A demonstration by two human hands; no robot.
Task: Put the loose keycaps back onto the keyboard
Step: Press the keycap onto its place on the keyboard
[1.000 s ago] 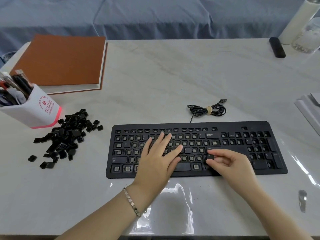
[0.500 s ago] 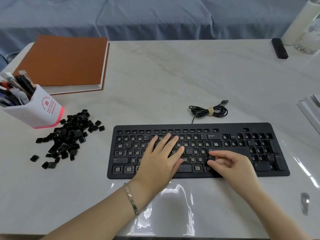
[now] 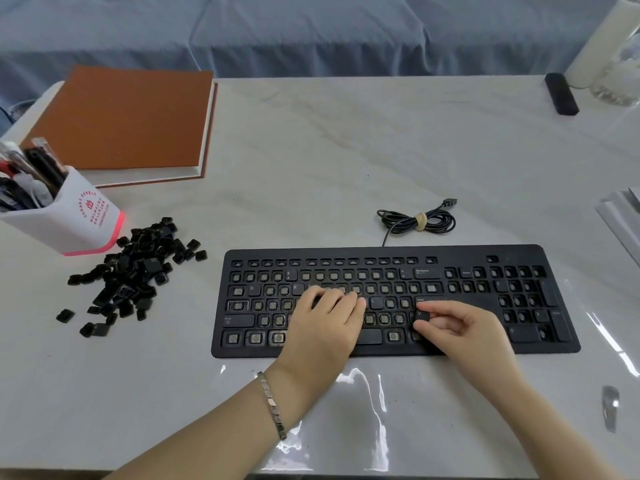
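A black keyboard (image 3: 519, 341) lies on the marble table with most key sockets bare and only a few caps in place. A pile of loose black keycaps (image 3: 131, 271) lies to its left. My left hand (image 3: 325, 323) rests on the middle of the keyboard with its fingers curled down over the letter rows. My right hand (image 3: 464, 330) pinches a single black keycap (image 3: 421, 315) marked Y between thumb and forefinger, just above the lower right of the letter area, below the Enter key.
A white pen holder (image 3: 69, 216) stands at the left beside the pile. Behind it lies a brown notebook (image 3: 128, 119). The coiled keyboard cable (image 3: 415, 221) sits behind the keyboard. A black remote (image 3: 561, 93) and a glass jar (image 3: 620, 74) stand far right.
My left hand's fingers, spread flat before, have curled down onto the keys. My right hand holds the keycap in nearly the same spot.
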